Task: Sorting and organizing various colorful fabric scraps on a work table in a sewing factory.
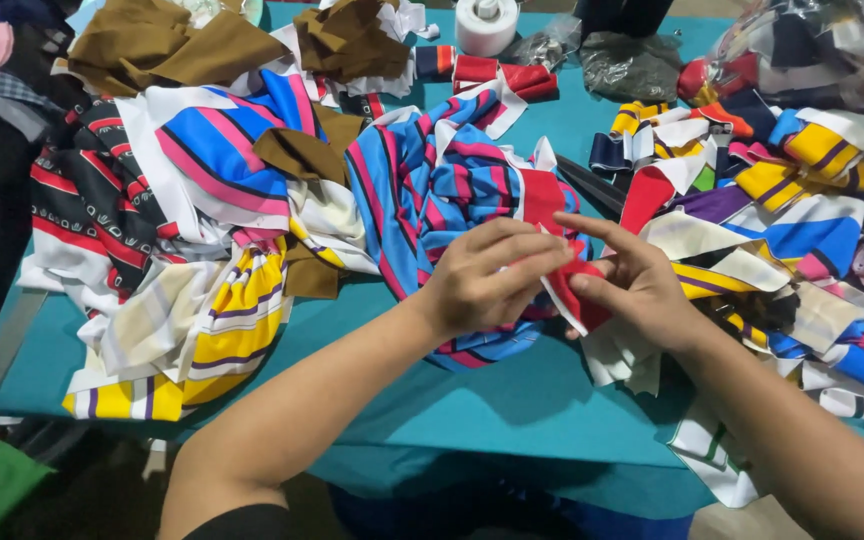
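Head view: left hand [482,275] and right hand [632,280] pinch red-white fabric strip [570,290], 3 o'clock of striped pile [452,190]; probably light, limp; grip edges.

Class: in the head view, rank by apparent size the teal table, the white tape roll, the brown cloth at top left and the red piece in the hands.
1. teal table
2. brown cloth
3. Unsure: red piece and white tape roll look alike; the roll lies farther away.

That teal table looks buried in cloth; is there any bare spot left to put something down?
Bare teal table shows along the near edge, under both forearms, and in a smaller patch at the back beside the white tape roll. The striped fabric heap left and the scrap pile right are crowded.
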